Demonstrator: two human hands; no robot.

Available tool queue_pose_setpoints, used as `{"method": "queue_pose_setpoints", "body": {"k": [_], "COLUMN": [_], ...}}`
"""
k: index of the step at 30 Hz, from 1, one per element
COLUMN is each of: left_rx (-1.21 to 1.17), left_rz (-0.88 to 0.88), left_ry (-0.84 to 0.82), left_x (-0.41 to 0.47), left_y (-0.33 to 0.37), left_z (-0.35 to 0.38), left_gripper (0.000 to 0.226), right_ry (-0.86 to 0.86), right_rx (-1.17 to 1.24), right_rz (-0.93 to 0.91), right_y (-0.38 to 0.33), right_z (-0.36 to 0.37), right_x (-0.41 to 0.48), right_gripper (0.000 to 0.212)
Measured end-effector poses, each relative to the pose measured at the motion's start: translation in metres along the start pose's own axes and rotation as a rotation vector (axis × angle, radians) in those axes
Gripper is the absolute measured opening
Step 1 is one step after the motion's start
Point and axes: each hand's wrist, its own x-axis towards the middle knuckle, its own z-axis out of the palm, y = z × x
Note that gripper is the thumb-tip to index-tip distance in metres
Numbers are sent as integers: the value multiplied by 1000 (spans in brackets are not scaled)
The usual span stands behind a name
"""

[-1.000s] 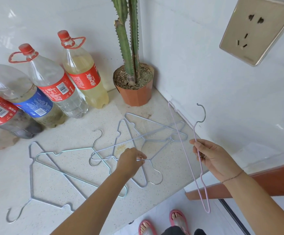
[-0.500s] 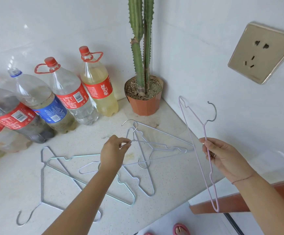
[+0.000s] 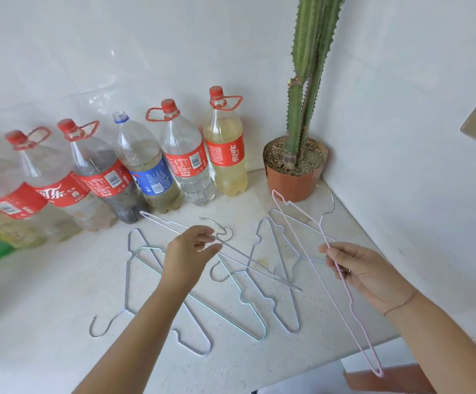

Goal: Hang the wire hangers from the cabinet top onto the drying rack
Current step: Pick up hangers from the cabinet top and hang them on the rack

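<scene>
Left hand point(image 3: 191, 251) pinches the pale hanger point(image 3: 161, 220) above the table point(image 3: 46, 308); right hand point(image 3: 365, 271) grips the pink hanger point(image 3: 324, 234). I'd lift slowly, keeping hooks untangled.

Mid-frame, my left hand point(image 3: 187, 258) pinches a white hanger point(image 3: 259, 265), forearm reaching up from below; at right, my right hand point(image 3: 367, 275) grips a pink hanger point(image 3: 378, 372)

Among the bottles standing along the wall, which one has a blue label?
The bottle with the blue label, third from the cactus pot. It has a blue neck ring, while its neighbours on both sides carry red labels and red caps.
</scene>
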Motion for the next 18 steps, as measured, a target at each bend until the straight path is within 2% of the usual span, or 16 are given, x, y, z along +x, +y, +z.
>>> {"method": "queue_pose_setpoints", "body": {"k": [2, 4, 7, 10, 18], "left_rx": [-17, -48, -133, -221, -184], "left_rz": [33, 33, -4, -61, -168], "left_ry": [8, 17, 50, 109, 334], "left_x": [-7, -15, -27, -45, -115], "left_y": [0, 1, -1, 0, 1], "left_z": [-12, -23, -38, -51, -76], "left_gripper": [32, 39, 39, 39, 61], "right_ry": [-40, -66, -114, -201, -535], "right_rx": [-29, -27, -65, -79, -93], "right_rz": [14, 29, 32, 60, 123], "right_y": [-2, -5, -2, -3, -12], "right_z": [17, 36, 60, 87, 148], "right_x": [2, 4, 10, 13, 13], "right_gripper": [43, 12, 19, 17, 17]}}
